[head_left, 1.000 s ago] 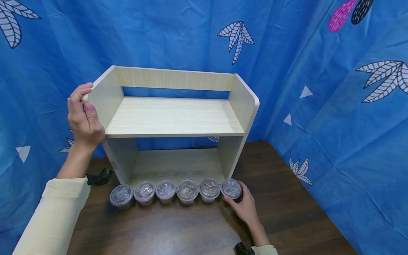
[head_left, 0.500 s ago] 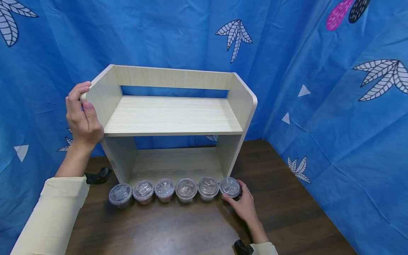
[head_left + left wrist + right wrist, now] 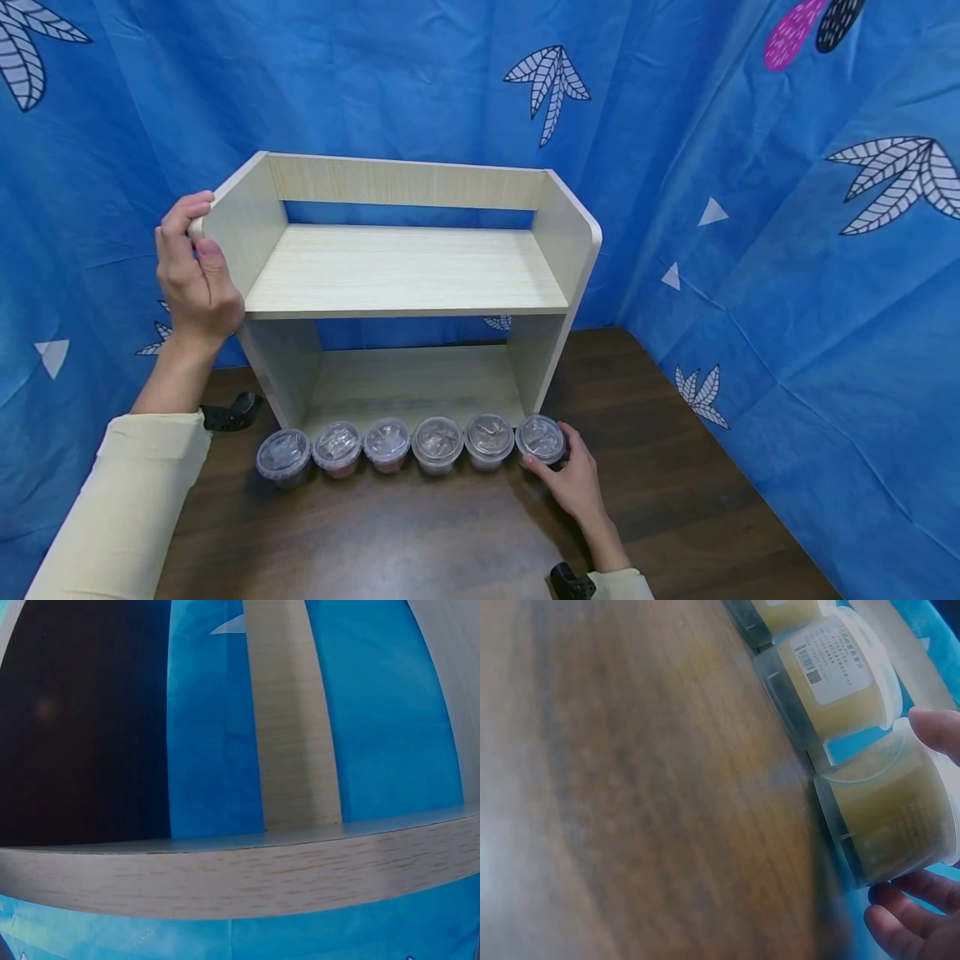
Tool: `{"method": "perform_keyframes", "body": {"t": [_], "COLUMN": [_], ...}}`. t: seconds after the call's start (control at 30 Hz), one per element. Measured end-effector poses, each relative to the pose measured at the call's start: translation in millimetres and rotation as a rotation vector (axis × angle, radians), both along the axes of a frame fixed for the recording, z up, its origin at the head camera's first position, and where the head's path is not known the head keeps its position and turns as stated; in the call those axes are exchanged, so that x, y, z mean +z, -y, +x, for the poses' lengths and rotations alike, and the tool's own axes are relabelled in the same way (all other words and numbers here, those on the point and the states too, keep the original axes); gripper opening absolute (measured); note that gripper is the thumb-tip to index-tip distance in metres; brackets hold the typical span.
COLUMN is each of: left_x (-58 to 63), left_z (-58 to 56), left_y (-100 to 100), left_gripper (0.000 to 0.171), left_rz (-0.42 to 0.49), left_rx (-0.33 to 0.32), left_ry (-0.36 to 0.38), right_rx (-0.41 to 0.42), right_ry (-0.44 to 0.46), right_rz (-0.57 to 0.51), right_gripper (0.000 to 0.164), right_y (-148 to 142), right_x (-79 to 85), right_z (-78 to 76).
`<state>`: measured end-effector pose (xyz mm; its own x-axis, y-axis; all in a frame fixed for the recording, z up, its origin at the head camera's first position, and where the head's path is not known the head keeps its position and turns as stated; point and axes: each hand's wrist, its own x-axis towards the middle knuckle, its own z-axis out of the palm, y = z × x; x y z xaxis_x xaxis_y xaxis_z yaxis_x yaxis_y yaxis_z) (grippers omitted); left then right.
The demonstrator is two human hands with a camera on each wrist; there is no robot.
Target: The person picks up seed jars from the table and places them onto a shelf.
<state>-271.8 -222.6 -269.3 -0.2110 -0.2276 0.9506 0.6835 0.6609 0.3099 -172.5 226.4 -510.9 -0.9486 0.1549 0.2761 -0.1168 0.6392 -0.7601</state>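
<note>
My left hand (image 3: 197,271) grips the front edge of the left side panel of a pale two-tier wooden shelf (image 3: 408,271), thumb on the inner face. In the left wrist view the shelf's board edge (image 3: 240,885) crosses the frame, and the hand itself is out of sight. A row of several clear lidded plastic cups (image 3: 437,442) stands on the dark table before the shelf. Around the rightmost plastic cup (image 3: 541,439), the thumb and fingers of my right hand (image 3: 573,479) are curled. The right wrist view shows that cup (image 3: 892,814) with yellowish contents, beside a labelled cup (image 3: 832,679).
The dark wooden table (image 3: 660,467) extends to the right and in front of the cups. Blue patterned curtain (image 3: 420,75) hangs behind the shelf and along the right side. Close behind the cups lies the shelf's lower board (image 3: 416,383).
The head view has shifted very slightly. Both hands keep their holds, and the shelf and cups show no clear movement of their own.
</note>
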Motion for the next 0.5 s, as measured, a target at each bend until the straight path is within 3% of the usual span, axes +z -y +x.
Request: {"method": "perform_keyframes", "body": {"t": [0.5], "left_x": [1.7], "left_z": [4.8], "left_y": [-1.9], "left_gripper": [0.032], "left_rz": [-0.009], "left_rx": [0.025], "left_ry": [0.027], "right_rx": [-0.022], "right_ry": [-0.004], "right_rz": [-0.011], "right_gripper": [0.081], "right_y": [-1.5], "right_x": [10.2], "right_z": [4.1]}}
